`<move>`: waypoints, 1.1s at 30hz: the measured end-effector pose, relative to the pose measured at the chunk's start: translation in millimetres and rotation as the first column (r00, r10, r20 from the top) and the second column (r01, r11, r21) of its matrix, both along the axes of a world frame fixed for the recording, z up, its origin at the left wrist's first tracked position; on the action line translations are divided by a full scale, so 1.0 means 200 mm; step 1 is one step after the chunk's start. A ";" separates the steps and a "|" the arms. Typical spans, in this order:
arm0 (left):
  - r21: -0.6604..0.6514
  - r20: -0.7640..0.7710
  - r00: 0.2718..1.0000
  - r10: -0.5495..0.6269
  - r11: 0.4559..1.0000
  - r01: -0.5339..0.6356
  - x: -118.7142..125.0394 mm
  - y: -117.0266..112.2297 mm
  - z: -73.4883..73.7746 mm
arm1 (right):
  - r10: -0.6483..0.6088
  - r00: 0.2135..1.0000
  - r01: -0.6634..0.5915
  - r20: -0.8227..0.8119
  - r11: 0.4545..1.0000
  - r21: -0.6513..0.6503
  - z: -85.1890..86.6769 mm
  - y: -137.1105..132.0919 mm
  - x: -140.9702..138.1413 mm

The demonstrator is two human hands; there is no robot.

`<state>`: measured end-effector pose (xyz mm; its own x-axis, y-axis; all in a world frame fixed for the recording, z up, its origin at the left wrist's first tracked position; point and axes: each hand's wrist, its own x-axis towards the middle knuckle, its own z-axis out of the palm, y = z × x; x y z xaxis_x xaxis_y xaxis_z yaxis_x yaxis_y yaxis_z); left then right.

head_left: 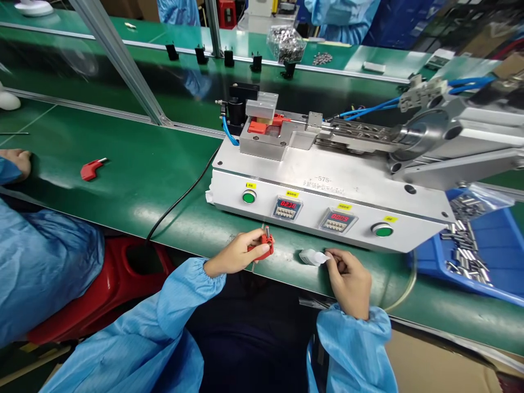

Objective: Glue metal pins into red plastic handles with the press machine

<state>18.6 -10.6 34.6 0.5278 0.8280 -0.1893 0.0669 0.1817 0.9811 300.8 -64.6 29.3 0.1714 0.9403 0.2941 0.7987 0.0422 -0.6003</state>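
My left hand (239,251) is closed around a red plastic part (268,248) with a metal pin sticking up from it, above the front edge of the green bench. To the right, a small translucent squeeze bottle (311,257) lies on its side, nozzle towards my right hand (350,278). The fingers of that hand are curled together at the nozzle tip; whether they pinch it or something tiny is hidden. Behind both hands stands a metal press fixture (311,174), with another red part (257,127) seated under its clamp block.
A blue bin (503,245) of metal pins sits at the right. Another red part (92,170) lies on the bench at left, near a co-worker's hand (18,162). A black cable (180,199) runs off the fixture's left side. Several black parts (229,58) line the far ledge.
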 end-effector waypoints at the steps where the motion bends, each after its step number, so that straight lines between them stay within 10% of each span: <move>1: 0.003 -0.002 1.000 0.000 1.000 0.000 0.00 0.00 0.00 | 0.001 1.000 -0.001 0.001 1.000 0.003 0.00 0.00 0.00; 33: 0.062 0.169 0.982 0.087 0.993 -0.099 0.00 0.00 -0.03 | 0.005 1.000 -0.005 0.011 1.000 0.016 0.01 0.00 0.00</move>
<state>18.6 -10.6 29.5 0.4671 0.8830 -0.0460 -0.1118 0.1106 0.9876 300.8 -65.0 30.6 0.1632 0.9362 0.3112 0.8050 0.0560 -0.5907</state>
